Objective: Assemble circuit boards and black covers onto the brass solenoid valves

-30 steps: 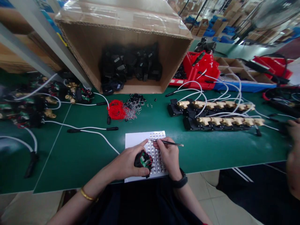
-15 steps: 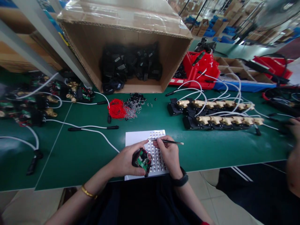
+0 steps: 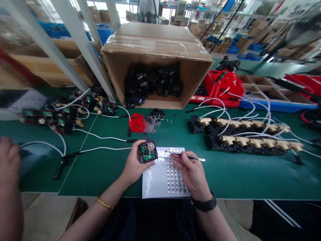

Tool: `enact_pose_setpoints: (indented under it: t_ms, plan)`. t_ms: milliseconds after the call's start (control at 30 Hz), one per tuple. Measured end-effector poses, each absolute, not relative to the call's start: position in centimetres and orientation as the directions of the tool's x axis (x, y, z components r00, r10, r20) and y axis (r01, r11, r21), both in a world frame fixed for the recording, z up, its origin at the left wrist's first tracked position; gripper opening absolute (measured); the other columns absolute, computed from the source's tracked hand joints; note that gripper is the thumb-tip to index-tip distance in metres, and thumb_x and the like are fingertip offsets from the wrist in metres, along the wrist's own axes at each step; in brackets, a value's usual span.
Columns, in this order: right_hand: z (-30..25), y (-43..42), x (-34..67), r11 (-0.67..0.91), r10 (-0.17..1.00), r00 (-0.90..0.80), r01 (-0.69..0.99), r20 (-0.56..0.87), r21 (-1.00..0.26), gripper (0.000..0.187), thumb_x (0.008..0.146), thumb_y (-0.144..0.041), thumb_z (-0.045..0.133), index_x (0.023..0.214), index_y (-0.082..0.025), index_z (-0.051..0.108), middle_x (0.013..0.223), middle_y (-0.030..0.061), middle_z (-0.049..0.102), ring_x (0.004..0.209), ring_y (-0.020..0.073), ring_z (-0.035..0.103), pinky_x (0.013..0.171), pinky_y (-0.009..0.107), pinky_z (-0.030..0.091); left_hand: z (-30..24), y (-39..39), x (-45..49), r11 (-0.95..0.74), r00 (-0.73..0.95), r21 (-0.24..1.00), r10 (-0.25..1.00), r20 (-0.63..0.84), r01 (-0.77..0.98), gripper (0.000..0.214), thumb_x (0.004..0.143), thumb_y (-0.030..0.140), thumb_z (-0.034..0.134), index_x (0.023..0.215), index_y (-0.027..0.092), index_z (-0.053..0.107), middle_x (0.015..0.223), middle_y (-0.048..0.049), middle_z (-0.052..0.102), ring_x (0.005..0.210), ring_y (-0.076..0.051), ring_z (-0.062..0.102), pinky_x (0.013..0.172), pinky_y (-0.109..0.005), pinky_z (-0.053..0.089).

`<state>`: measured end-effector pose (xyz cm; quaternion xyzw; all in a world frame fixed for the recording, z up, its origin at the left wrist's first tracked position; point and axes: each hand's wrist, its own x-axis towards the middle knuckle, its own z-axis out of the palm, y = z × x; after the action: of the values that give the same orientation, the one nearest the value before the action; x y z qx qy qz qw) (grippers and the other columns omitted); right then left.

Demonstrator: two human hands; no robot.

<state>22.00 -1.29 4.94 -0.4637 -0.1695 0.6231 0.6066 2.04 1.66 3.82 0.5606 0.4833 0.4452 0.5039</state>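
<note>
My left hand (image 3: 134, 169) is closed around a small black housing with an open top. Inside the housing sit a green circuit board (image 3: 147, 153), thin red wires and a round metallic part. My right hand (image 3: 194, 172) pinches a pair of metal tweezers (image 3: 185, 155), their tips pointing left toward the housing but apart from it. Whether the tips grip anything is too small to tell. Beneath both hands lies a white sheet (image 3: 155, 184) bearing rows of small round silver pieces on its right side.
An open cardboard box (image 3: 155, 42) of black parts stands behind. Loose screws (image 3: 151, 125) lie beside a red mesh bundle (image 3: 136, 123). Brass-fitted black units (image 3: 250, 140) with white cables line the right; wired units (image 3: 62, 117) sit left. Another person's hand (image 3: 8, 157) shows at the left edge.
My left hand has lifted the housing away from the sheet's silver rows and turned its board more toward me. The tweezers have drawn back from the rows. The camera view has shifted.
</note>
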Motion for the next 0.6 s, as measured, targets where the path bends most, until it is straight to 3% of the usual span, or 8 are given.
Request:
enact_pose_setpoints:
  t_ms: [67, 200, 600]
  plan:
    - [5.8, -0.8, 20.7, -0.206, 0.941, 0.083, -0.633, -0.329, -0.746, 0.018, 0.069, -0.027, 0.074, 0.074, -0.019, 0.059, 0.079, 0.0041, 0.071, 0.083, 0.0181, 0.067, 0.073, 0.027, 0.054, 3.4, 1.4, 2.5, -0.039, 0.126, 0.992, 0.992, 0.023, 0.12, 0.07, 0.062, 0.022, 0.076, 0.121, 0.022, 0.037, 0.122, -0.0078, 0.044, 0.116, -0.025, 0.045, 0.102, -0.042, 0.035]
    - [6.5, -0.2, 18.3, -0.158, 0.962, 0.084, -0.6, -0.258, -0.785, 0.017, 0.068, -0.027, 0.074, 0.073, -0.019, 0.061, 0.083, 0.0041, 0.071, 0.085, 0.019, 0.066, 0.086, 0.035, 0.048, 3.4, 1.0, 2.7, -0.034, 0.126, 0.986, 0.992, 0.014, 0.161, 0.071, 0.063, 0.023, 0.075, 0.122, 0.022, 0.036, 0.126, -0.0091, 0.045, 0.119, -0.027, 0.044, 0.103, -0.043, 0.033]
    - [6.8, 0.0, 17.7, -0.16, 0.949, 0.144, -0.549, -0.282, -0.82, 0.019, 0.067, -0.029, 0.074, 0.073, -0.018, 0.059, 0.083, 0.0069, 0.072, 0.084, 0.021, 0.066, 0.083, 0.036, 0.048, 3.4, 1.2, 2.7, 0.007, 0.117, 0.978, 0.993, -0.033, 0.208, 0.076, 0.061, 0.023, 0.075, 0.125, 0.024, 0.035, 0.127, -0.0088, 0.046, 0.12, -0.029, 0.044, 0.103, -0.045, 0.034]
